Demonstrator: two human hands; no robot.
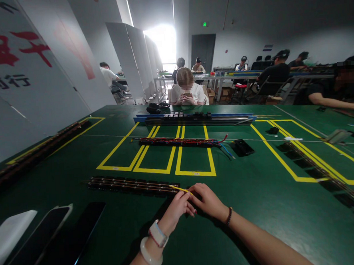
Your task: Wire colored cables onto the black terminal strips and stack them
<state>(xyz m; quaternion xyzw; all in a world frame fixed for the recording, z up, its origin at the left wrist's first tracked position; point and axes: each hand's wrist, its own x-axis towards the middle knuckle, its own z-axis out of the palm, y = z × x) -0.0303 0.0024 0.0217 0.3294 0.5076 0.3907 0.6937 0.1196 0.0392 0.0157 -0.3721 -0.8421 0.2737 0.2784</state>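
Observation:
My left hand [180,206], with a white watch and a pale bangle at the wrist, is at the right end of a dark strip [132,185] with thin copper-coloured rods along it. My right hand [202,197], wearing a beaded bracelet, meets it there. Between the fingers of both hands is a thin yellow stick [179,188], its far tip lying over the strip's end. The fingers of both hands are pinched together around its near end. Beyond the strip, a bundle of red, black and blue wires [180,142] lies across yellow-taped rectangles.
Phones [84,234] and a white case [12,234] lie at the near left. Long strips lie at the left [37,153] and right [332,171]. Blue and black rails [194,118] and a black box [243,147] are farther back. A person [189,87] sits across the green table [260,223].

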